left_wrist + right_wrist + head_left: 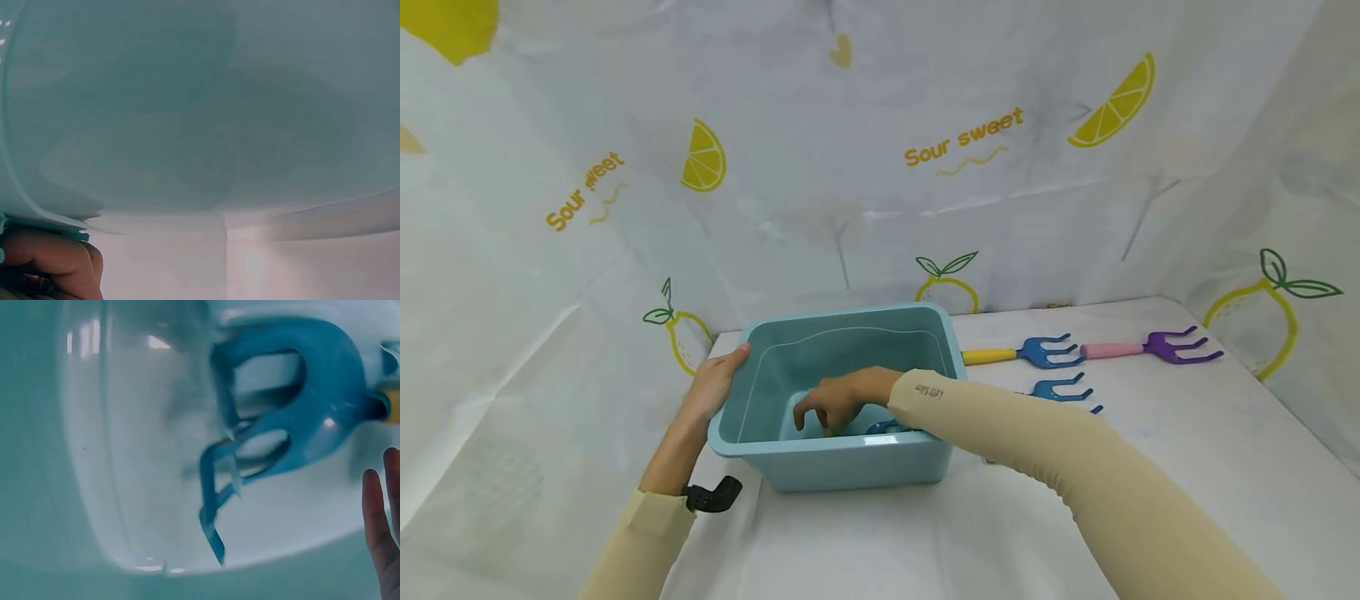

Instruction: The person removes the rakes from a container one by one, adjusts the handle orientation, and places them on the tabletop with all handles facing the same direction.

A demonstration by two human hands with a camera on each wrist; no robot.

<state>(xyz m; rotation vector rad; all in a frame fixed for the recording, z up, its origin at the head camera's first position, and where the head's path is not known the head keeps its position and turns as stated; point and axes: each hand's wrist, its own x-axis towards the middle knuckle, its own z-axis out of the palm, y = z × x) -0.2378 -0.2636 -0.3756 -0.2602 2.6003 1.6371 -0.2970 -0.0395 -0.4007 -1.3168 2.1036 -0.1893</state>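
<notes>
A light blue plastic tub stands on the white-covered table. My left hand grips its left rim; in the left wrist view curled fingers show beneath the rim. Inside the tub is my right hand, fingers pointing down and apart. On the tub floor lies a blue hand fork with a yellow handle. In the right wrist view two extended fingers are close to that handle, with a gap between. The rest of the right hand lies outside that view.
Right of the tub lie a blue hand fork with a yellow handle and a purple one with a pink handle. Another blue fork is partly hidden by my right sleeve. A lemon-print sheet hangs behind the table.
</notes>
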